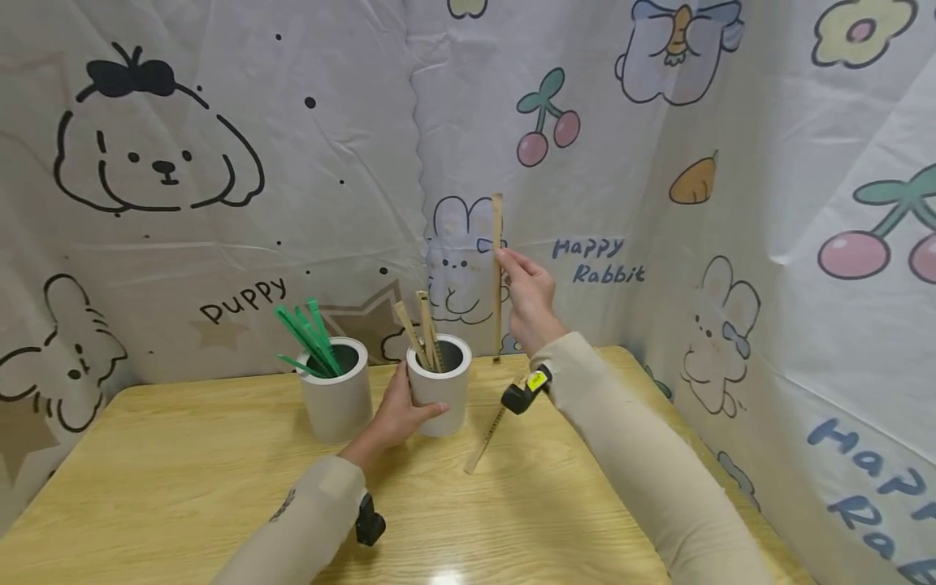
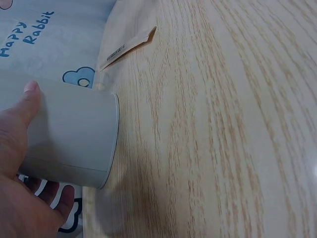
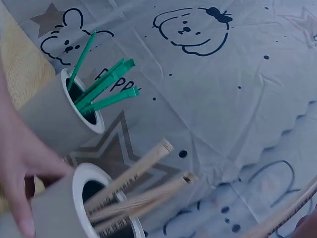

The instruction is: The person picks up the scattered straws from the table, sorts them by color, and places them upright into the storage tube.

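Observation:
My left hand (image 1: 398,413) grips a white cylindrical container (image 1: 448,406) by its side, the thumb across the front and the fingers behind. Several narrow brown paper stick packets (image 3: 133,176) with dark print lean inside it. My right hand (image 1: 532,296) pinches another brown stick packet (image 1: 497,219) between thumb and fingertips, upright above and right of that container's rim. On the table, a third brown packet (image 2: 130,48) lies flat to the right of the container, partly behind the right wrist's camera in the head view.
A second white container (image 1: 336,406) stands left of the held one, with several green stick packets (image 1: 303,333) poking out. Both are near the back of the wood-grain table (image 1: 205,463). A printed cloth (image 1: 351,146) hangs behind and to the right.

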`<state>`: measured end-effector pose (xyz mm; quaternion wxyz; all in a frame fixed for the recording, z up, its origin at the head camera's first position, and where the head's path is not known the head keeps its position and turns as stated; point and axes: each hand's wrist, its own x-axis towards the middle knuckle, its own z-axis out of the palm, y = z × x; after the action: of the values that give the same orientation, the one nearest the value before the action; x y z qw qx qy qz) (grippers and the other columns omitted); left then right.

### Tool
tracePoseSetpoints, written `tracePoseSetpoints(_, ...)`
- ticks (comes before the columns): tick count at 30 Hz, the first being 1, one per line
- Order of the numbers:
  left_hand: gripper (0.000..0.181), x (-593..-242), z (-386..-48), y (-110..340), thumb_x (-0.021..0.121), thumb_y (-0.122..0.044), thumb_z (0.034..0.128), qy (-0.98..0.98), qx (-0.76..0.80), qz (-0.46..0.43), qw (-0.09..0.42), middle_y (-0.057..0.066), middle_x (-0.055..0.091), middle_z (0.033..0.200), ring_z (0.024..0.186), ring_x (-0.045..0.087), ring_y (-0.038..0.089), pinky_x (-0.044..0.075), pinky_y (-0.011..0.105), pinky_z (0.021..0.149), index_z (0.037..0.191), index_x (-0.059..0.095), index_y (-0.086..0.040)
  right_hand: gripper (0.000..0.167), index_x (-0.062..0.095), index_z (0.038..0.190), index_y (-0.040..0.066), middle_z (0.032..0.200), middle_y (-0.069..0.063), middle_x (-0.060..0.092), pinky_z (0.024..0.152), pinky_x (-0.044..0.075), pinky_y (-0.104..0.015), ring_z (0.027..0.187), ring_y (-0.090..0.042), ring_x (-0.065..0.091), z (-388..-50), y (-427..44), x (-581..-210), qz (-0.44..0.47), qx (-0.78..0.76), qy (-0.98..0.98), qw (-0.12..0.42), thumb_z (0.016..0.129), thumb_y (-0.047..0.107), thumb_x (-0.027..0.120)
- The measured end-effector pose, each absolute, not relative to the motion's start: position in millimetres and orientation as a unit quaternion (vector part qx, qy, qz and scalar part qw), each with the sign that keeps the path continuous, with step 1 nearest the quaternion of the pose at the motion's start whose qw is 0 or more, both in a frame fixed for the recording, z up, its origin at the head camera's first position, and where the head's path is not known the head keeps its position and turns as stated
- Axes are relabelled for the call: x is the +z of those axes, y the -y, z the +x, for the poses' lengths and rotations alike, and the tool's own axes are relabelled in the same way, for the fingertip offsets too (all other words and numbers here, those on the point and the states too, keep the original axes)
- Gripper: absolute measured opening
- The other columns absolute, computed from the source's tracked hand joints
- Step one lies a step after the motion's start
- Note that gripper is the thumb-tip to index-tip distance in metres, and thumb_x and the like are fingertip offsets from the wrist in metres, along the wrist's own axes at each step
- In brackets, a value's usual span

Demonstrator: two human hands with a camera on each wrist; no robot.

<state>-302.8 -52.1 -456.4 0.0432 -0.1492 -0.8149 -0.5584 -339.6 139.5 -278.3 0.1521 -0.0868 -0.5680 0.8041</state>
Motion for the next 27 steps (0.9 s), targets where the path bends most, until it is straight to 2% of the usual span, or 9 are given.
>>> tracePoseSetpoints(3, 0.103, -458.0, -303.7, 49.8, 0.085, -0.014, 0.0812, 0.816, -0.557, -0.150, 0.047, 0.029, 0.038, 0.153, 0.141, 0.039, 0.047, 0.033, 0.063, 0.117, 0.157, 0.017, 0.001, 0.004, 0.073, 0.092, 0.015, 0.098, 0.010, 0.065, 0.091, 0.047, -0.023, 0.092, -0.005, 0.056, -348.6, -118.8, -277.0, -0.078, 0.815, 0.551, 0.161, 0.091, 0.018, 0.077)
tracePoseSetpoints(5, 0.102, -459.5, -305.6, 48.3, 0.085, -0.014, 0.0824, 0.819, -0.554, -0.145, 0.038, 0.027, 0.038, 0.154, 0.142, 0.040, 0.046, 0.033, 0.062, 0.118, 0.157, 0.017, -0.001, 0.005, 0.072, 0.089, 0.015, 0.098, 0.009, 0.065, 0.100, 0.048, -0.030, 0.095, -0.006, 0.057, -353.1, -107.4, -279.3, -0.077, 0.822, 0.539, 0.165, 0.091, 0.018, 0.076)
tracePoseSetpoints(10, 0.104, -459.8, -309.1, 47.7, 0.084, -0.015, 0.0834, 0.825, -0.552, -0.121, 0.014, 0.023, 0.034, 0.159, 0.146, 0.036, 0.043, 0.028, 0.061, 0.122, 0.159, 0.014, -0.005, 0.005, 0.074, 0.089, 0.014, 0.097, 0.007, 0.067, 0.107, 0.046, -0.038, 0.095, -0.008, 0.058, -362.3, -87.1, -293.2, -0.083, 0.833, 0.514, 0.188, 0.090, 0.017, 0.077)
tracePoseSetpoints(14, 0.105, -459.5, -308.0, 50.2, 0.084, -0.016, 0.0831, 0.829, -0.548, -0.110, 0.012, 0.022, 0.033, 0.160, 0.147, 0.035, 0.042, 0.028, 0.060, 0.122, 0.160, 0.013, -0.006, 0.012, 0.075, 0.100, 0.008, 0.100, 0.004, 0.069, 0.104, 0.048, -0.035, 0.099, -0.010, 0.060, -365.2, -81.6, -317.0, -0.078, 0.819, 0.540, 0.174, 0.091, 0.017, 0.076)
tracePoseSetpoints(17, 0.105, -459.7, -307.0, 50.7, 0.085, -0.016, 0.0830, 0.829, -0.549, -0.107, 0.012, 0.022, 0.033, 0.159, 0.148, 0.035, 0.042, 0.029, 0.060, 0.122, 0.159, 0.013, -0.005, 0.019, 0.075, 0.107, 0.007, 0.110, -0.001, 0.071, 0.104, 0.047, -0.035, 0.108, -0.014, 0.061, -363.9, -88.0, -335.7, -0.076, 0.790, 0.590, 0.150, 0.093, 0.019, 0.074)
tracePoseSetpoints(23, 0.107, -460.5, -307.3, 50.2, 0.085, -0.015, 0.0820, 0.824, -0.556, -0.110, 0.016, 0.023, 0.033, 0.159, 0.147, 0.035, 0.042, 0.028, 0.060, 0.122, 0.160, 0.013, -0.005, 0.032, 0.072, 0.117, 0.009, 0.132, -0.006, 0.067, 0.119, 0.037, -0.042, 0.132, -0.022, 0.053, -362.3, -118.5, -350.9, -0.061, 0.734, 0.668, 0.104, 0.094, 0.030, 0.072)
tracePoseSetpoints(27, 0.107, -460.8, -307.0, 51.0, 0.086, -0.016, 0.0818, 0.824, -0.555, -0.110, 0.019, 0.024, 0.032, 0.160, 0.148, 0.034, 0.043, 0.028, 0.060, 0.122, 0.160, 0.013, -0.005, 0.037, 0.070, 0.122, 0.010, 0.139, -0.005, 0.062, 0.120, 0.034, -0.045, 0.137, -0.022, 0.047, -359.5, -144.7, -355.4, -0.066, 0.711, 0.695, 0.082, 0.094, 0.034, 0.071)
